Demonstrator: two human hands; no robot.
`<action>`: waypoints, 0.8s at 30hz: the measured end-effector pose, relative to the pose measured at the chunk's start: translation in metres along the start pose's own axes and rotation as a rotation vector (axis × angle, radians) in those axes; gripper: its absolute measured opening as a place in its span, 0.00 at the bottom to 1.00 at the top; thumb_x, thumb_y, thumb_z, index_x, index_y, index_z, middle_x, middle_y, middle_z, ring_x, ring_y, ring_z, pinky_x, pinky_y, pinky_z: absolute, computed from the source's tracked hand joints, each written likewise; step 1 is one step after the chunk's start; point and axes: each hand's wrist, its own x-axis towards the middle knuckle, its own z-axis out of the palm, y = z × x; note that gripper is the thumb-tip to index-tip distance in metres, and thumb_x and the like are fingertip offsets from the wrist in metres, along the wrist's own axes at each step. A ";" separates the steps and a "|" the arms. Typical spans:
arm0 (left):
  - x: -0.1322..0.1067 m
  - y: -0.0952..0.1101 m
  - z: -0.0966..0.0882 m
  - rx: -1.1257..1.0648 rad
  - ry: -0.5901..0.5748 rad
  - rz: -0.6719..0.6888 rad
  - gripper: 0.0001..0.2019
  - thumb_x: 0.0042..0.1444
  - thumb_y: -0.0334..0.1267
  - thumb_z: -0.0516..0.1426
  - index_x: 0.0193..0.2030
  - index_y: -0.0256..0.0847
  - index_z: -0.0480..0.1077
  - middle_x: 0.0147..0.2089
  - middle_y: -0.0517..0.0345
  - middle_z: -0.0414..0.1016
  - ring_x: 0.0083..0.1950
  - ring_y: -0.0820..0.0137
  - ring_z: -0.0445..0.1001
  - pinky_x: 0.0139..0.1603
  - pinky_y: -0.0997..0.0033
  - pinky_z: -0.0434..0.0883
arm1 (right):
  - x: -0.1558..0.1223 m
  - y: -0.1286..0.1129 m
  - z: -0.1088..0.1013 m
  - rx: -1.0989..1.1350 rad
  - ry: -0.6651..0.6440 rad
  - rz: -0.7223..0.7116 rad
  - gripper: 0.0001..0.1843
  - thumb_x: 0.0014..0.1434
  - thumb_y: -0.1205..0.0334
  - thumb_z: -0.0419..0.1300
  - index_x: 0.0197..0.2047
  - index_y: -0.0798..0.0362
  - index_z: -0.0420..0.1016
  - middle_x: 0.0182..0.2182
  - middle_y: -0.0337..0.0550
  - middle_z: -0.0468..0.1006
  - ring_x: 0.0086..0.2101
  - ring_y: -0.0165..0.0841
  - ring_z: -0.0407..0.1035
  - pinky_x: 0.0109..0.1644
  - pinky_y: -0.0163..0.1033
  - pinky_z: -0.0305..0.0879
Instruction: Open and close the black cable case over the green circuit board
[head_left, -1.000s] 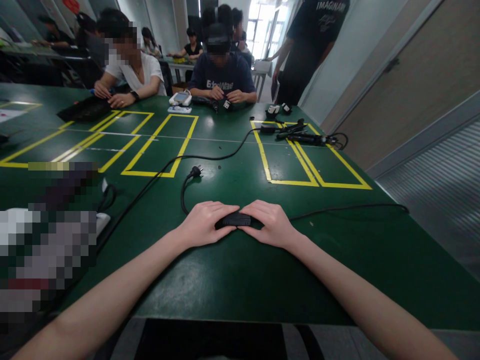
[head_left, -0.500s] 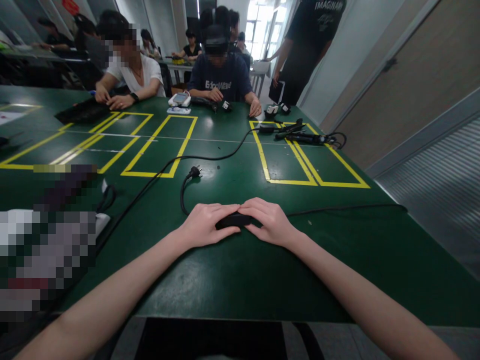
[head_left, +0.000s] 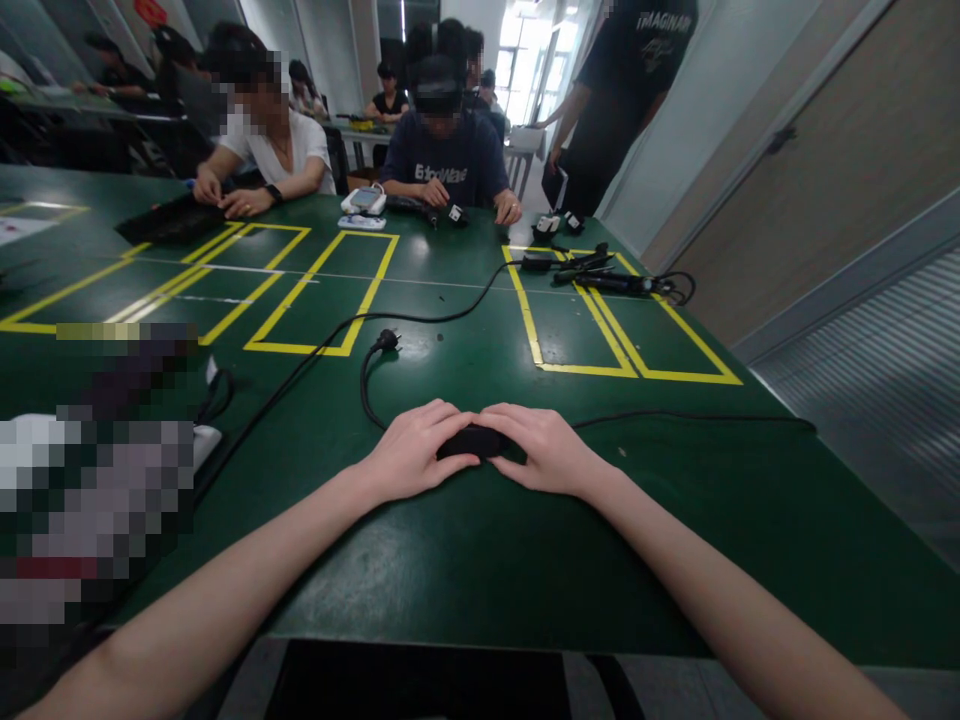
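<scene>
A black power adapter (head_left: 471, 443) lies on the green table, partly hidden under my fingers. My left hand (head_left: 411, 452) is wrapped round its left end, thumb at the near side and fingers over the far side. From the right, my right hand (head_left: 546, 450) grips the other end in the same way, and the fingertips of both hands meet over the top. A short black cord curves from behind my left hand to a two-pin plug (head_left: 388, 341). Beyond my right hand a thin black cable (head_left: 675, 414) runs toward the table's right edge.
Yellow tape outlines (head_left: 349, 300) mark the green table (head_left: 420, 570). Another black cord (head_left: 420, 319) crosses it to a cable bundle (head_left: 611, 275). Blurred-out items (head_left: 112, 480) lie at left. Two people sit across, near a black tray (head_left: 172, 220) and a white device (head_left: 364, 198); another person stands behind.
The view has shifted very slightly. Both hands stay on the adapter, which looks turned a little, with slightly more of its black face showing between them.
</scene>
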 end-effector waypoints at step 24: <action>0.000 -0.009 -0.010 0.112 0.195 0.058 0.24 0.67 0.59 0.58 0.50 0.38 0.77 0.35 0.54 0.81 0.35 0.67 0.78 0.39 0.68 0.74 | 0.000 -0.001 0.004 0.035 0.166 0.040 0.13 0.72 0.57 0.57 0.54 0.53 0.74 0.41 0.50 0.81 0.37 0.39 0.77 0.40 0.43 0.74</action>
